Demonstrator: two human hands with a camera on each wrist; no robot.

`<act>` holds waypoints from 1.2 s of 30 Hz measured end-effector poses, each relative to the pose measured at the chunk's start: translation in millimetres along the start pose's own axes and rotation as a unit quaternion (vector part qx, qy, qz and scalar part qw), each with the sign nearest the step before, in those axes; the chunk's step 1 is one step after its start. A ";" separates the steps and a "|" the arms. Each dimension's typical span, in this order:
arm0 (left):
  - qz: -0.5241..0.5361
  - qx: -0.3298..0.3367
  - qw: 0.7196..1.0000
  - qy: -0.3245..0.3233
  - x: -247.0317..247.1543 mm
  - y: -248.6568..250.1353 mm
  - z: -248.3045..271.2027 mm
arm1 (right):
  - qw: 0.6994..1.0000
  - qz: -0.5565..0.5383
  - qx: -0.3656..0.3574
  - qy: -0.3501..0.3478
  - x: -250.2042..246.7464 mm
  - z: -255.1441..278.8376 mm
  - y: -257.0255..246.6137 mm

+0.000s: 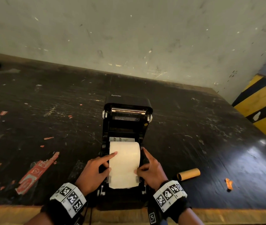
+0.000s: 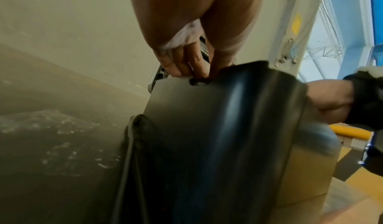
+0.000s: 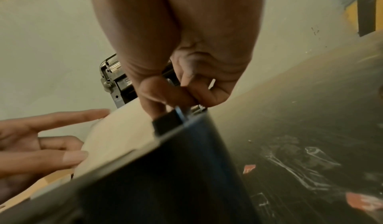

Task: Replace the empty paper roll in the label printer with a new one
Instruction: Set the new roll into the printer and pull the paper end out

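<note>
**A:** What does the head view show?

**B:** A black plastic label printer (image 1: 125,143) sits on a scuffed dark counter (image 1: 48,111), lid tipped back toward the wall. A new cream-white paper roll (image 1: 124,155) lies in its open bay, its long axis running left to right, its loose end drawn toward the person. The left hand (image 1: 95,172) lays a straight forefinger on the roll and its thumb on the sheet's left edge, probably to keep it flat. The right hand (image 1: 151,171) pinches the sheet's right edge, seemingly lining it up with the guides. The empty brown cardboard core (image 1: 188,174) lies on the counter to the right, well apart, its axis also roughly left to right.

**A:** And the left wrist view?

**B:** The left hand (image 2: 186,59) reaches down at the printer's (image 2: 217,129) dark side wall; the paper is hidden.

**A:** The right wrist view?

**B:** The right hand (image 3: 176,86) has fingers curled at the printer's (image 3: 165,178) edge; the pale sheet (image 3: 120,137) stretches toward the left hand (image 3: 41,145), whose fingers lie straight.
</note>
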State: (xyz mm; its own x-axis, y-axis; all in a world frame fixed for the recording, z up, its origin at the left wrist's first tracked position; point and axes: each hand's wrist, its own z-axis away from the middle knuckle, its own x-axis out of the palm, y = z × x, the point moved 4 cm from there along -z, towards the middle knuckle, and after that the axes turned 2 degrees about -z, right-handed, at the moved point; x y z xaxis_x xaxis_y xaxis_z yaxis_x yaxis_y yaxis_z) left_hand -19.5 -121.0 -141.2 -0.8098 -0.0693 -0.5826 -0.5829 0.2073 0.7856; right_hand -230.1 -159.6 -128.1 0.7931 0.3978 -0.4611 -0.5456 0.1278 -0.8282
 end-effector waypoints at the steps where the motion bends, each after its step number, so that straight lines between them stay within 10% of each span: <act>1: -0.005 0.000 1.000 -0.010 0.3 -0.6 -0.4 | 1.000 0.002 -0.002 0.006 0.7 -0.3 0.1; 25: -0.034 -0.014 0.997 -0.069 2.2 -0.9 8.2 | 0.993 0.063 -0.093 0.030 -1.9 0.0 8.6; 31: -0.077 0.020 0.996 0.050 -12.7 7.6 17.9 | 0.979 0.104 -0.155 0.086 -6.7 24.3 1.2; 36: -0.055 0.044 0.991 -0.113 -7.2 27.0 30.2 | 0.948 0.231 -0.216 -0.038 13.2 45.4 3.6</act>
State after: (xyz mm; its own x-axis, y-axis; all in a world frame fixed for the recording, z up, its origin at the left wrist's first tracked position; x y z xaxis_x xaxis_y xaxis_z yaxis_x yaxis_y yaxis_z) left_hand -27.4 -85.4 -122.0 -0.7007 0.1213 -0.7031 -0.6509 0.2948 0.6996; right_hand -233.9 -112.6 -122.7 0.4659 0.3862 -0.7961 -0.6557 -0.4535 -0.6037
